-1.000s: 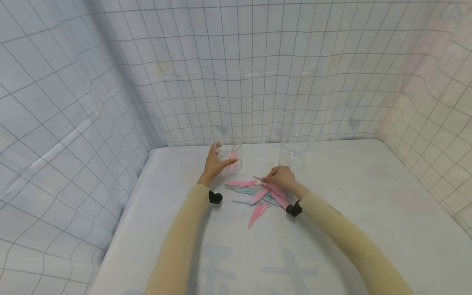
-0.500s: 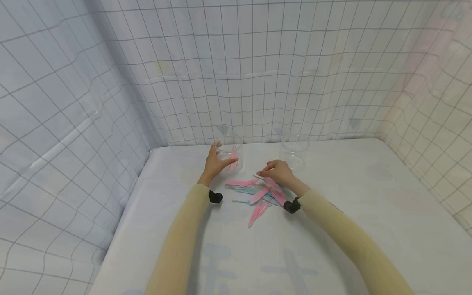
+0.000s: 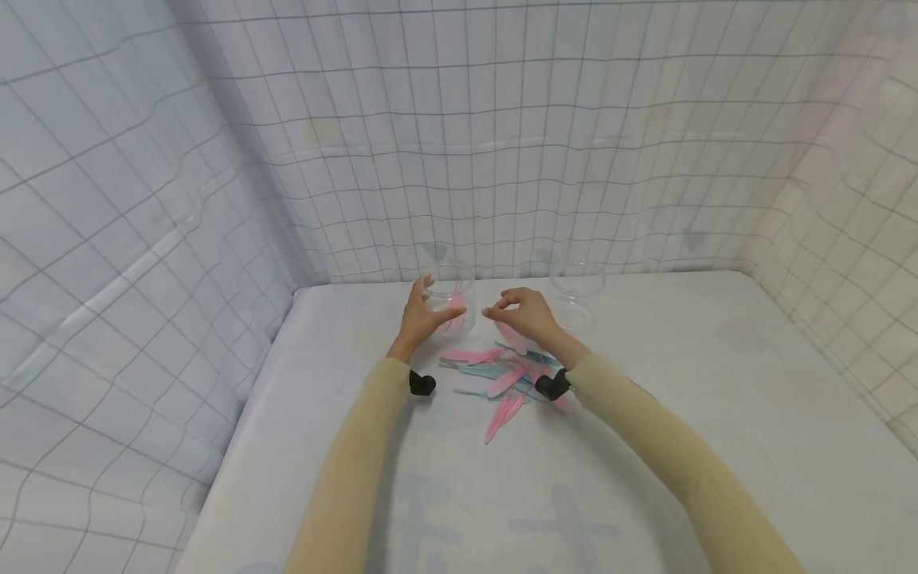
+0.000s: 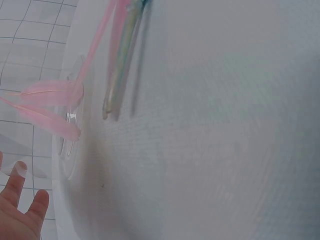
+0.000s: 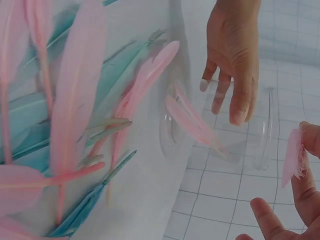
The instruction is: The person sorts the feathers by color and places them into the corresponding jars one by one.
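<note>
My left hand (image 3: 419,321) holds a clear jar (image 3: 468,301) at the back of the table, thumb at its near side and fingers round its far left side. Pink feathers (image 5: 192,122) stand leaning inside that jar; the left wrist view also shows pink feathers (image 4: 47,94) there. Just right of the jar, my right hand (image 3: 531,315) pinches a pink feather (image 3: 511,336) between thumb and fingertips, its tip hanging down. Below both hands lies a loose heap of pink feathers (image 3: 505,383) and blue-green feathers (image 3: 484,371).
A second clear jar (image 3: 578,287) stands to the right, behind my right hand. White gridded curtain (image 3: 502,159) rises behind the table and along both sides. The white table (image 3: 459,494) stretches toward me.
My right hand has lifted from the heap and moved up and left toward the held jar, carrying a pink feather. My left hand stays at the jar.
</note>
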Tool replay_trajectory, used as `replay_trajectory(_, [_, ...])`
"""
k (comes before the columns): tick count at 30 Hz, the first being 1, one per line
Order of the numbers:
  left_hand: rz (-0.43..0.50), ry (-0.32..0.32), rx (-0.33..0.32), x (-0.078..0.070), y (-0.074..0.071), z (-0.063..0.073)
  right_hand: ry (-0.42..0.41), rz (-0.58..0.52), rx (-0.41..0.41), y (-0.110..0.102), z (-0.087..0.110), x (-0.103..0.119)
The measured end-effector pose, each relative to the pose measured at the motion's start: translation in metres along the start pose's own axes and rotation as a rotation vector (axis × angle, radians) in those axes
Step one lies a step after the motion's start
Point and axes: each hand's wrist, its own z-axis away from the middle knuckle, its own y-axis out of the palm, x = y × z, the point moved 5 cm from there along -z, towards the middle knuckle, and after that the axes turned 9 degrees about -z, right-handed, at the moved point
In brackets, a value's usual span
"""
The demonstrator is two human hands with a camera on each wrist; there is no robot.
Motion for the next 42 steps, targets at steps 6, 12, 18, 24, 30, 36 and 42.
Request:
replay_trajectory(6, [-0.002,0.009,-0.008,-0.001,0.000,-0.001,-0.045,-0.129,-0.066,0.000,-0.015,0.019])
replay_trajectory(12, [0.010,0.013,-0.012,0.001,0.001,0.000,-0.012,-0.275,-0.177,0.000,-0.032,0.026])
replay_trajectory(18, [0.010,0.025,-0.030,0.003,0.001,0.000,0.001,-0.416,-0.279,0.002,-0.049,0.029])
replay_trajectory(24, [0.002,0.022,-0.033,0.003,0.001,-0.001,0.058,-0.560,-0.335,0.007,-0.060,0.033])
replay_trajectory(30, [0.019,0.021,-0.041,0.003,0.002,-0.001,0.053,-0.743,-0.439,0.015,-0.070,0.035])
replay_trajectory(36, [0.007,0.021,-0.048,0.003,0.003,-0.001,0.047,-0.759,-0.477,0.028,-0.074,0.032])
replay_trajectory(42, [0.009,0.017,-0.050,0.003,0.002,0.000,0.104,-0.696,-0.443,0.042,-0.071,0.023])
